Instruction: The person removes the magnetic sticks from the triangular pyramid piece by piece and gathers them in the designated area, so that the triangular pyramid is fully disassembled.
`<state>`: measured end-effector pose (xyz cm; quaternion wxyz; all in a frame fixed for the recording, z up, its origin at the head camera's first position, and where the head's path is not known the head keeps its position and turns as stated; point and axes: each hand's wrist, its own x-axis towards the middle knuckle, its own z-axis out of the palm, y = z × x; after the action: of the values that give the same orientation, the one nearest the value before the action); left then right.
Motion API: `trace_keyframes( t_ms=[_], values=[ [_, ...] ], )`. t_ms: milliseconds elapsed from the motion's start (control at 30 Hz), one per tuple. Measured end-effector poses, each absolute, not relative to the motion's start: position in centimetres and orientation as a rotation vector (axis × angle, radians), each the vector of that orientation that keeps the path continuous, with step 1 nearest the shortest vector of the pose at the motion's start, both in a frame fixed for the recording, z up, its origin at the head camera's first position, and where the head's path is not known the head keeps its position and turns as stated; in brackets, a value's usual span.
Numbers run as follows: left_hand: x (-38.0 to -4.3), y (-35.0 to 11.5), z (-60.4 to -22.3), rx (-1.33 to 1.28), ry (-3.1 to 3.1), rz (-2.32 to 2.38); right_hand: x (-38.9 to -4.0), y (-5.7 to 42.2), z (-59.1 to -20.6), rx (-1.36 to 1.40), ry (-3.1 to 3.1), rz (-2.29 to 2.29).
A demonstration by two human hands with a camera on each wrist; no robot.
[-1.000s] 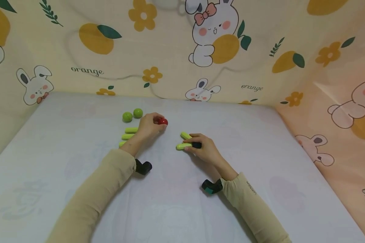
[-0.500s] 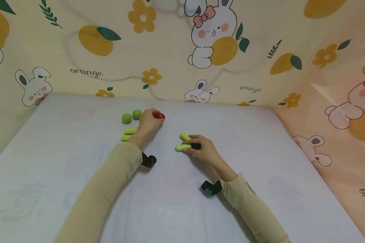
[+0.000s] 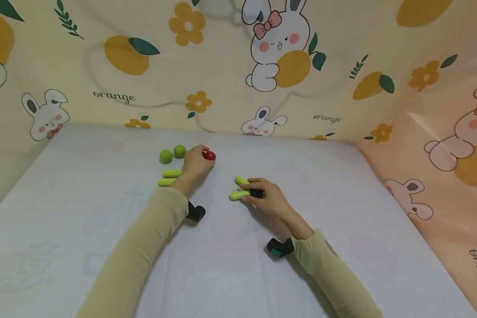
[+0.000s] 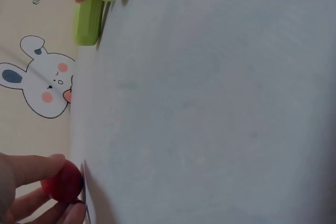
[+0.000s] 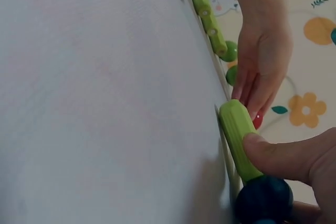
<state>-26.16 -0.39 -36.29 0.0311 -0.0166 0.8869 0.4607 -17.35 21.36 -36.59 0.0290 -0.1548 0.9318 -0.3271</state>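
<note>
My left hand [image 3: 196, 162] pinches a red ball [image 3: 210, 155] between thumb and fingertips near the back of the table; the left wrist view shows the red ball [image 4: 62, 181] close to the surface. My right hand [image 3: 268, 196] holds a light green faceted rod [image 3: 239, 194], thumb on its side. A dark blue ball-like piece [image 5: 263, 199] sits at that rod's near end. A second light green rod [image 3: 241, 180] angles away beside the first, its inner end hidden by the fingers. Whether it touches the dark piece, I cannot tell.
Two green balls [image 3: 172, 153] lie left of my left hand. In front of them are light green rods [image 3: 170, 174], partly covered by my left wrist; the right wrist view shows three rods [image 5: 211, 27]. A printed cloth [image 3: 222, 66] hangs behind the white table [image 3: 230, 274].
My left hand has moved slightly back and left with the red ball, then almost stopped. The left sleeve now covers one rod seen earlier. My right hand has hardly moved.
</note>
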Motion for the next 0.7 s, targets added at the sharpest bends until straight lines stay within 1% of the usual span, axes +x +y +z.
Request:
trace_keyframes(
  t_ms=[267,500,700],
  values=[
    [-25.8,-0.6,-36.4,0.025,2.781,1.37,-16.7,22.4,-36.4,-0.578,2.892,-1.114],
    [-24.8,-1.4,-35.5,0.07,2.778,1.376,-16.5,22.9,-36.2,-0.41,2.914,-1.09],
    [-23.7,-2.1,-35.0,0.181,2.793,1.375,-16.5,23.1,-36.2,-0.29,2.893,-1.081]
  ],
)
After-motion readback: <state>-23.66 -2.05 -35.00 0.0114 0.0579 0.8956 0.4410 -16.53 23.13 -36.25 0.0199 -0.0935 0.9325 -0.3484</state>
